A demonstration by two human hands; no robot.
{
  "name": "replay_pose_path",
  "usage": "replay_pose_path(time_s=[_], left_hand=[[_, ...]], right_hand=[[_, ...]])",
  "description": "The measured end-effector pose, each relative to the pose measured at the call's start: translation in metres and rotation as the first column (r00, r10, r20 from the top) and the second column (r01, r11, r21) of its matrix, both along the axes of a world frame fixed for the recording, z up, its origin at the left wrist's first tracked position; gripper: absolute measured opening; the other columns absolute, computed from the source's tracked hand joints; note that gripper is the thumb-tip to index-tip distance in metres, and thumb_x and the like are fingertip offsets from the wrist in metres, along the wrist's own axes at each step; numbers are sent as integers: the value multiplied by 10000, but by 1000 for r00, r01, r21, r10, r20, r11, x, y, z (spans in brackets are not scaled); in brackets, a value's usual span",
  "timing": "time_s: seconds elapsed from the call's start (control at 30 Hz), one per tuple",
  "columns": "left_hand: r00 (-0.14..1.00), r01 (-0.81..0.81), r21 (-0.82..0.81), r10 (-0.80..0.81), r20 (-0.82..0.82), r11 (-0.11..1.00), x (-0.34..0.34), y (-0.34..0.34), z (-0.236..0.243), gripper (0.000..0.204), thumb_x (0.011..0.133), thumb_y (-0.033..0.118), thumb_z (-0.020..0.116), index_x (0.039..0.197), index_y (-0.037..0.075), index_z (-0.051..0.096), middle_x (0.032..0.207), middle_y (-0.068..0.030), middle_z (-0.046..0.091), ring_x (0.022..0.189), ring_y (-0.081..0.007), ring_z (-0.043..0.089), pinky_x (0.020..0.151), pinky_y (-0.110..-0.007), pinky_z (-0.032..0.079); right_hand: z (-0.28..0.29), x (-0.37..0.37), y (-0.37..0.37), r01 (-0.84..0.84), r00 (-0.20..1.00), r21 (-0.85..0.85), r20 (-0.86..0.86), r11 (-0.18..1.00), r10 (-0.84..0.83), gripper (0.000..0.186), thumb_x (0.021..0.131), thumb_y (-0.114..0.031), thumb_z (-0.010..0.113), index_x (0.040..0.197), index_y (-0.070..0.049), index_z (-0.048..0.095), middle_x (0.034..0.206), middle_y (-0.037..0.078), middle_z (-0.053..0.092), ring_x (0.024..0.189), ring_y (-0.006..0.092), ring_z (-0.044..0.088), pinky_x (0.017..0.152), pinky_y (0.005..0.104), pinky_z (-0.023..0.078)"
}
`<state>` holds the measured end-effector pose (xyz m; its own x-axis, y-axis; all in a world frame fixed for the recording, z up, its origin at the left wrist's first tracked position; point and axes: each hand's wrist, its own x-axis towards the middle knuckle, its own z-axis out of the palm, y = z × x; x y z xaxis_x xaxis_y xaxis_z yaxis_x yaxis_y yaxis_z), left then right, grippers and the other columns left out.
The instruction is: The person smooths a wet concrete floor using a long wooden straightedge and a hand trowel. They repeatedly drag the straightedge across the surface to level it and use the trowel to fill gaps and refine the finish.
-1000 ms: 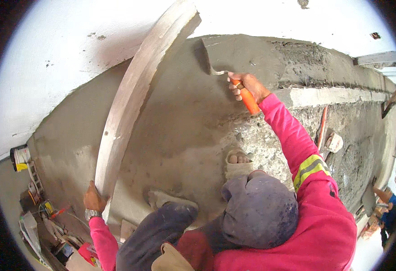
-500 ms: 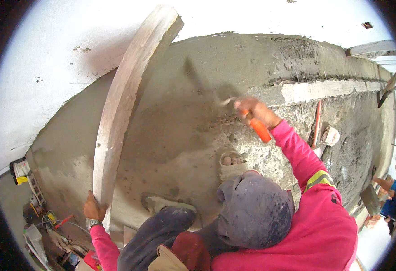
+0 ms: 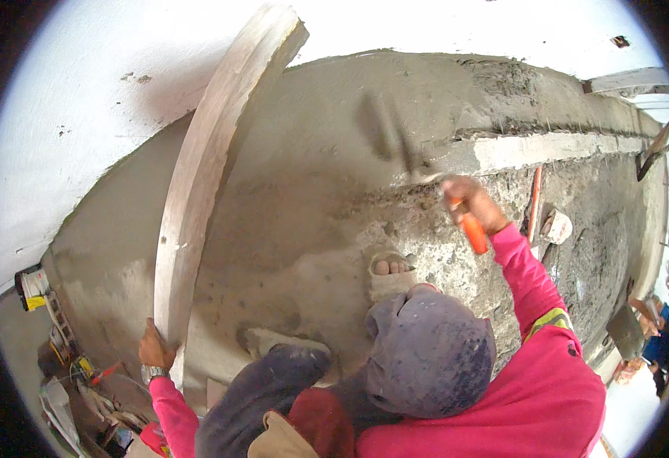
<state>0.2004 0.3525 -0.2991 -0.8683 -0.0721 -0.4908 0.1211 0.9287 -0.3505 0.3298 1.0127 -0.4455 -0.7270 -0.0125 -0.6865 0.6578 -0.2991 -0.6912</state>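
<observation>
My right hand (image 3: 475, 204), in a pink sleeve, is closed round the orange handle (image 3: 474, 233) of a trowel. It is held over the edge of the wet grey mortar (image 3: 296, 191). Motion smears the trowel's blade, so its outline is not distinct. At the lower left, my left hand (image 3: 153, 348) grips the near end of a long wooden board (image 3: 189, 198). The board lies across the smoothed mortar, its far end reaching up to the white wall.
A pale strip (image 3: 533, 153) runs rightward along the mortar. Beside it are an orange rod (image 3: 535, 202) and a whitish container (image 3: 556, 227). A bucket (image 3: 34, 284) and several tools crowd the lower left. Another person (image 3: 659, 336) works at the far right. My foot (image 3: 391, 273) stands on the rough patch.
My right hand has swept to the right and slightly down with the trowel. My left hand and the board have hardly moved.
</observation>
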Motion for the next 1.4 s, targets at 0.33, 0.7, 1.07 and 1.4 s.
replay_pose_path(time_s=[0.33, 0.7, 1.07, 1.4], left_hand=[[994, 91, -1, -91, -52, 996, -1, -12, -7, 891, 553, 193, 796, 1282, -52, 346, 1007, -250, 597, 897, -403, 592, 776, -441, 476], [995, 91, 40, -89, -52, 995, 1, -15, -9, 867, 546, 204, 793, 1259, -52, 370, 993, -236, 599, 886, -394, 592, 757, -440, 483], [999, 29, -12, -30, -34, 1000, 0, -2, -6, 886, 546, 229, 797, 1273, -49, 374, 1008, -236, 602, 898, -386, 598, 772, -437, 486], [999, 41, 25, -41, -18, 999, -3, -3, -6, 900, 539, 220, 800, 1273, -54, 359, 1004, -245, 599, 914, -394, 592, 776, -436, 481]], right_hand=[[-30, -9, -101, -274, 962, 34, 0, 961, 275, 354, 853, -370, 557, 978, -40, 578, 847, 56, 552, 718, 141, 520, 562, 294, 449], [3, 14, -54, 50, 991, 67, 119, 997, -58, 229, 840, -272, 550, 931, -67, 511, 708, 51, 500, 625, 149, 512, 492, 261, 444], [-6, 10, -24, 106, 981, -109, 173, 988, -86, 250, 872, -322, 529, 913, -76, 508, 674, 22, 493, 483, 125, 474, 400, 264, 404], [2, 38, -35, -234, 957, 91, 195, 968, 213, 383, 844, -323, 588, 1111, -51, 547, 727, 21, 500, 571, 109, 491, 498, 241, 417]])
